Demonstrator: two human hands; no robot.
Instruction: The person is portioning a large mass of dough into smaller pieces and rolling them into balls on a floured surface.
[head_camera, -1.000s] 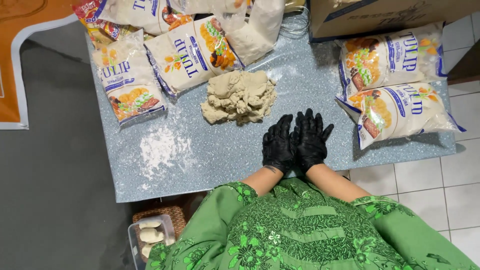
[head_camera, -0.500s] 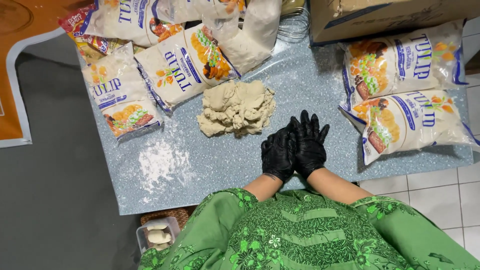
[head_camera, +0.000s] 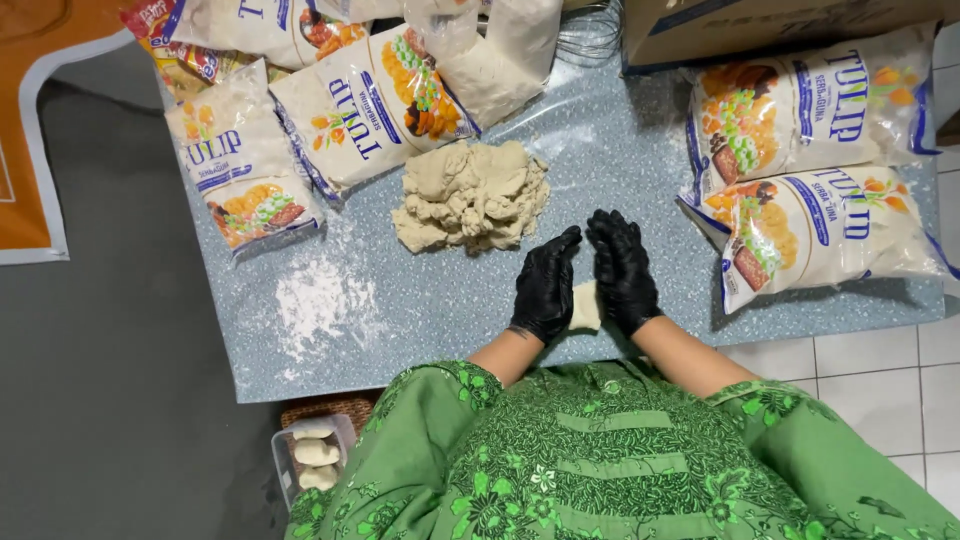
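Black-gloved, the left hand and right hand press palms together on a small dough piece, near the dough mound.

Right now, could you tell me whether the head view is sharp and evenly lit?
Head view: soft, even light, no glare on the table; hands sharp, without motion blur; the dough piece between them is partly hidden; faint shadows under the flour bags.

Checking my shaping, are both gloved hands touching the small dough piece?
Touching. The head view shows the small dough piece pressed between the left hand and right hand, no gap visible.
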